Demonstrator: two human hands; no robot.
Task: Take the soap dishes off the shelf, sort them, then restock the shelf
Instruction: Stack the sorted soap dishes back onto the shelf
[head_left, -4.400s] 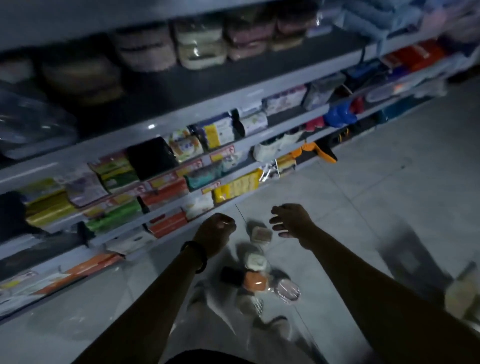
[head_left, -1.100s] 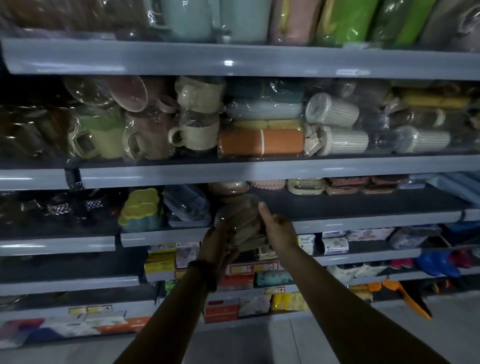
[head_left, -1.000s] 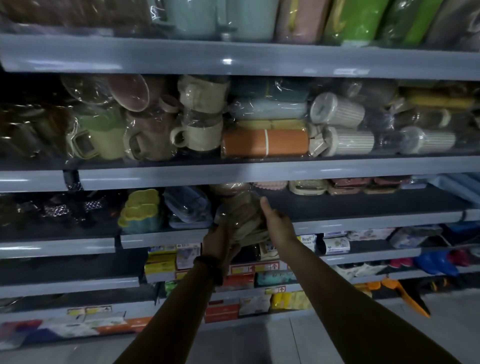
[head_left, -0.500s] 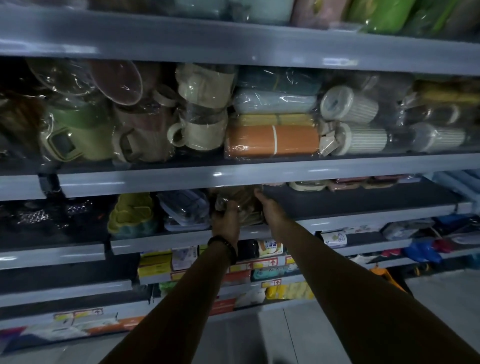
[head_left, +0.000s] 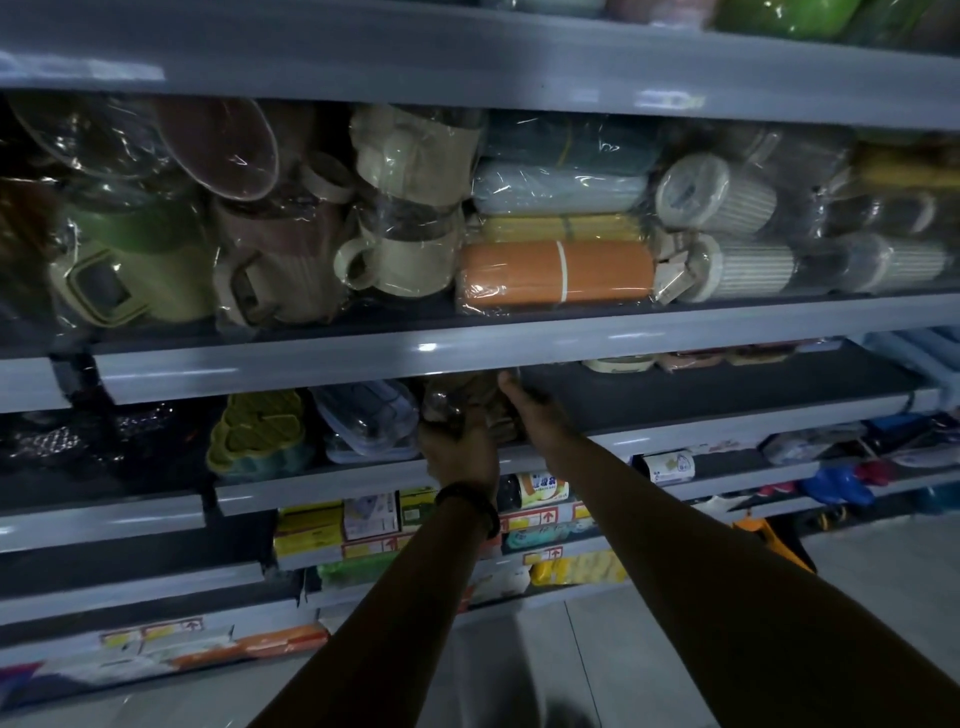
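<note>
A wrapped stack of brownish soap dishes (head_left: 462, 402) sits on the dark shelf (head_left: 727, 387), partly under the shelf lip above. My left hand (head_left: 457, 454) grips its front and left side. My right hand (head_left: 535, 410) presses against its right side, thumb up. More soap dishes (head_left: 685, 359) lie in a row further right at the back of the same shelf. A yellow-green stack of dishes (head_left: 260, 436) and a clear box-like one (head_left: 371, 426) stand to the left.
The shelf above holds wrapped mugs (head_left: 400, 249), an orange roll (head_left: 556, 278) and ribbed cups (head_left: 727, 234). Lower shelves carry small packets (head_left: 363, 517). Grey tiled floor (head_left: 857, 571) lies at the lower right.
From crouching over dishes on the floor, I have risen to face the shelf. Both hands have carried the wrapped stack up and pushed it deeper onto the shelf.
</note>
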